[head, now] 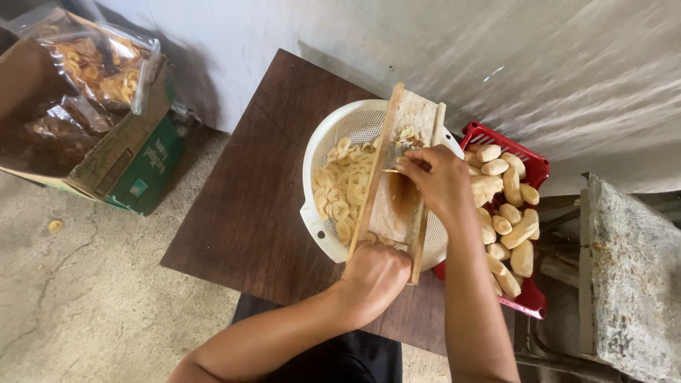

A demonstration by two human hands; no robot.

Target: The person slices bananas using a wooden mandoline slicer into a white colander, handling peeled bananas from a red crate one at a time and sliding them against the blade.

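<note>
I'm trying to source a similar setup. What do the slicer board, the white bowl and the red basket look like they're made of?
Slicer board: apparently bare, unvarnished wood, pale with visible grain and a darker stain.
White bowl: likely moulded plastic, matte, pierced like a colander.
Red basket: probably plastic, with a slightly glossy slotted rim.

Wooden slicer (397,177) gripped by left hand (374,275) over white colander (333,124) — right hand (436,177) pressed at blade; slices (340,188) inside.

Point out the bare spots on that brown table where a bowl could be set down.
The brown table is bare along its left side, between the white colander and the table's left edge, up to the far corner. The right side is crowded: colander, wooden slicer, both hands, and the red basket of peeled bananas.
</note>
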